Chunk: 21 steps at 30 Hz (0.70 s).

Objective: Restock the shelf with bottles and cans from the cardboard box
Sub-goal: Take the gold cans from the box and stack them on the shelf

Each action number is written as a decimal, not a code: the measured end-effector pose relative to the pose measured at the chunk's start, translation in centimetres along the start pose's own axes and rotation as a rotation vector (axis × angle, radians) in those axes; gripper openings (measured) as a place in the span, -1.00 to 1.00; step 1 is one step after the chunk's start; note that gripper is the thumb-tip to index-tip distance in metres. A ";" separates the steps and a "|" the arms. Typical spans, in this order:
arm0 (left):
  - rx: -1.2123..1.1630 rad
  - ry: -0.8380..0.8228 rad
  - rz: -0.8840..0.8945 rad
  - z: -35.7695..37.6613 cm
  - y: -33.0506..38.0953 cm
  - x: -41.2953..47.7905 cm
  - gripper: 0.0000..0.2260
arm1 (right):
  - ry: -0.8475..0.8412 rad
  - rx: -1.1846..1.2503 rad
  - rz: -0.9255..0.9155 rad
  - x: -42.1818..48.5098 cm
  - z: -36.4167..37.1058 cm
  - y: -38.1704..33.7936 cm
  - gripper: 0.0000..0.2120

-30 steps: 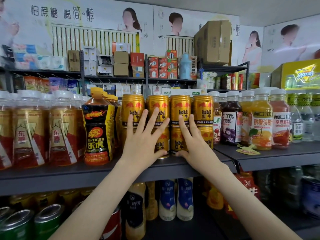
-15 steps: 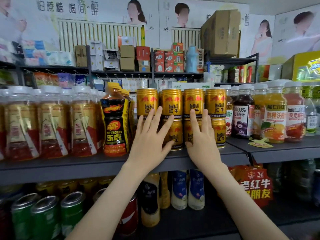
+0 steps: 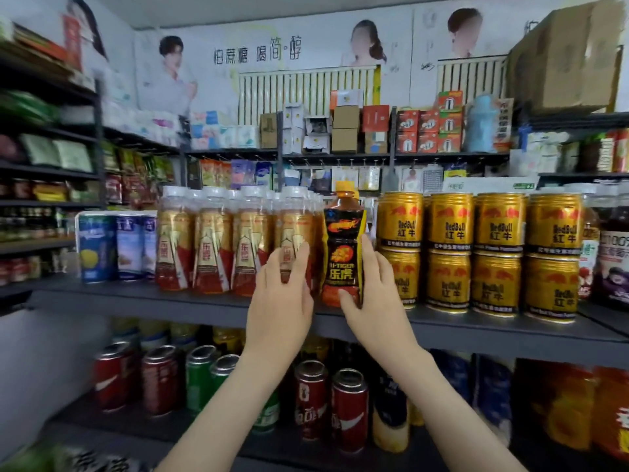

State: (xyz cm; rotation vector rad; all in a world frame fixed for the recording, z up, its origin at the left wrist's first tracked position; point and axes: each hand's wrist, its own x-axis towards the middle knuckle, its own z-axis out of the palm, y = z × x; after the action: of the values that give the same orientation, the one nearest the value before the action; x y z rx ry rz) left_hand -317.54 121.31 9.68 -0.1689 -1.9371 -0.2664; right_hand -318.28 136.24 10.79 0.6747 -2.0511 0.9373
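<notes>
A dark Hi-Tiger bottle (image 3: 343,233) with an orange cap stands on the grey shelf (image 3: 476,332), between a row of white-capped red-and-gold bottles (image 3: 211,243) and gold Red Bull cans (image 3: 449,226) stacked two high. My right hand (image 3: 371,298) grips the Hi-Tiger bottle low down, thumb across its front and fingers up its right side. My left hand (image 3: 282,294) lies with straight fingers against the rightmost white-capped bottle (image 3: 294,229), just left of the Hi-Tiger bottle.
Blue drink cans (image 3: 98,247) stand at the row's left end and dark juice bottles (image 3: 612,260) at its right. Red and green cans (image 3: 349,403) fill the shelf below. Small boxes line the back shelves; a large cardboard box (image 3: 565,56) sits high at the right.
Both hands left the Red Bull cans and moved left. The right hand now grips the Hi-Tiger bottle and the left touches a white-capped bottle. The view swung left too.
</notes>
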 end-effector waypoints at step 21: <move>-0.180 -0.038 0.398 2.0 -7.5 4.5 -0.38 | 0.190 -0.495 0.259 2.5 4.9 -1.7 -0.02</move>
State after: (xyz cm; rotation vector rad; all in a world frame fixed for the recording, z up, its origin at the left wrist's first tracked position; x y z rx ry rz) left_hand -322.79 114.60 12.41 -0.6731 -1.8682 -0.1714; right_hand -320.60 131.02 11.35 0.0556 -2.1106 0.5641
